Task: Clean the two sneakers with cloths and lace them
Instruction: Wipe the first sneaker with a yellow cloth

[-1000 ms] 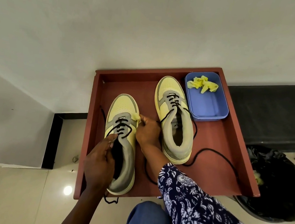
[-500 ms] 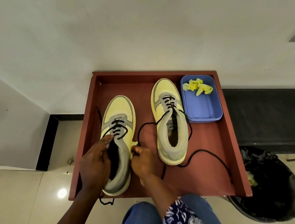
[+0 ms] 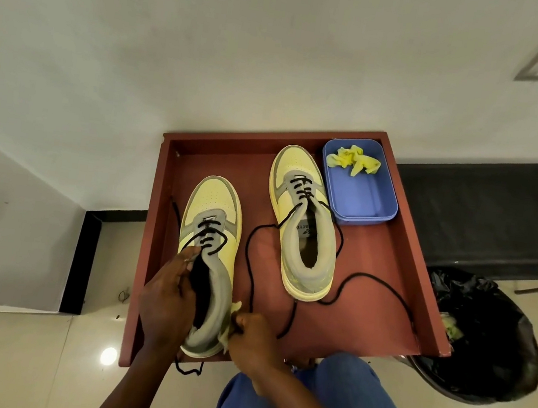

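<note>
left hand grips the near sneaker at its collar, 7 o'clock on the tray. right hand pinches a soft cloth against the heel side. shoe looks light, stiff-soled.

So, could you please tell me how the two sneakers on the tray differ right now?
The near sneaker is gripped by the left hand while the right hand presses a yellow cloth against its side; the far sneaker stands untouched beside the blue tub. Both are yellow and grey, with loose black laces.
</note>
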{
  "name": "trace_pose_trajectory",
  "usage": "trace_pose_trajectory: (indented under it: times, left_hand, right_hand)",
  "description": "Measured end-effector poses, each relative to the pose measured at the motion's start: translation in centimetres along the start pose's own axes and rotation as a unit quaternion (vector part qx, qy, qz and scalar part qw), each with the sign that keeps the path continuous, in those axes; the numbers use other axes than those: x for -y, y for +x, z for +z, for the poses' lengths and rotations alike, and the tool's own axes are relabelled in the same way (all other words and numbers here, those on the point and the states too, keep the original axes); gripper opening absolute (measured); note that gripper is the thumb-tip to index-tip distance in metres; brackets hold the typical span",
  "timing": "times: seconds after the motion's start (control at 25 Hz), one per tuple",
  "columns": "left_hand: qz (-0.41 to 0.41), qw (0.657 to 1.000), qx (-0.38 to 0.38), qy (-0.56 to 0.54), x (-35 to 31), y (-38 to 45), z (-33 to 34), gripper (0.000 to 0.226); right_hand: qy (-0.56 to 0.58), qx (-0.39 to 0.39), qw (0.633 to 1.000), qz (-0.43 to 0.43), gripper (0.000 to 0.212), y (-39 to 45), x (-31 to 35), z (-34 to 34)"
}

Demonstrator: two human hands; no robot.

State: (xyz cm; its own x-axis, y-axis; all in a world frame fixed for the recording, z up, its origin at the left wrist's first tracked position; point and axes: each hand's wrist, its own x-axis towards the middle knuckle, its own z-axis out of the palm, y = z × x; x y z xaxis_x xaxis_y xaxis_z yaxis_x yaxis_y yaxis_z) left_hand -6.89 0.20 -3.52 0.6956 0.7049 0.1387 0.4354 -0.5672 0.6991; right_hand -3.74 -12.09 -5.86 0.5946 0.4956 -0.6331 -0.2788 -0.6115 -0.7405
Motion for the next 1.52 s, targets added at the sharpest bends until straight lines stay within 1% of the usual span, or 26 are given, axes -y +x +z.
trace_pose_trajectory:
  times: [0.12,0.24,0.4,0.44,0.6,0.72,0.92,1.0,1.16,1.2,1.28,1.36,1.44,1.52]
  left_hand:
    - [-0.003,1.000,-0.004,0.004,0.1,0.1,0.0,0.035]
    - [-0.004,1.000,0.003,0.007,0.0,0.1,0.0,0.036]
    - [-0.009,1.000,0.009,0.008,-0.1,0.1,0.0,0.038]
    - [-0.010,1.000,0.008,0.008,-0.1,0.1,0.0,0.038]
    - [0.001,1.000,-0.001,0.006,-0.3,0.2,-0.1,0.037]
    - [-0.004,1.000,0.004,0.006,-0.5,0.1,-0.2,0.037]
    - [-0.024,1.000,0.017,0.010,-0.5,-0.5,-0.7,0.037]
    - [-0.021,0.999,0.026,0.025,-0.1,-1.2,-1.2,0.034]
    - [-0.028,0.996,0.062,0.055,0.7,-2.2,-2.3,0.032]
    - [-0.019,0.995,0.074,0.059,0.7,-2.0,-2.5,0.032]
    - [0.029,0.992,0.100,0.076,0.5,-1.5,-2.4,0.035]
    - [0.086,0.985,0.119,0.094,0.2,-1.1,-1.9,0.039]
    - [0.121,0.981,0.120,0.095,0.2,-0.7,-1.2,0.042]
    - [0.131,0.982,0.107,0.088,0.5,-0.7,-0.8,0.043]
  right_hand:
    - [0.016,-0.016,1.000,0.013,0.031,-0.2,-0.3,0.6]
    - [0.063,-0.048,0.996,0.040,0.036,0.2,0.7,0.3]
    - [0.079,-0.092,0.992,0.025,0.021,1.8,3.3,-1.4]
    - [0.082,-0.107,0.991,0.023,0.022,2.8,3.9,-1.7]
    - [0.157,-0.144,0.977,0.016,0.032,7.2,4.4,-1.5]
    - [0.150,-0.158,0.976,0.010,0.032,6.6,4.7,-1.4]
    - [0.130,-0.120,0.984,-0.007,0.029,2.7,3.1,-1.0]
    - [0.141,-0.101,0.985,-0.020,0.023,1.9,1.8,-0.2]
    - [0.157,-0.087,0.984,0.002,0.023,0.7,0.3,1.3]
    - [0.167,-0.089,0.982,0.004,0.022,0.5,0.3,1.4]
    - [0.193,-0.092,0.977,0.011,0.022,0.7,0.8,1.2]
    - [0.193,-0.110,0.975,0.012,0.029,1.5,1.4,0.7]
    - [0.170,-0.136,0.976,0.007,0.034,2.7,2.0,0.2]
    - [0.147,-0.150,0.978,0.009,0.034,4.3,2.6,-0.1]
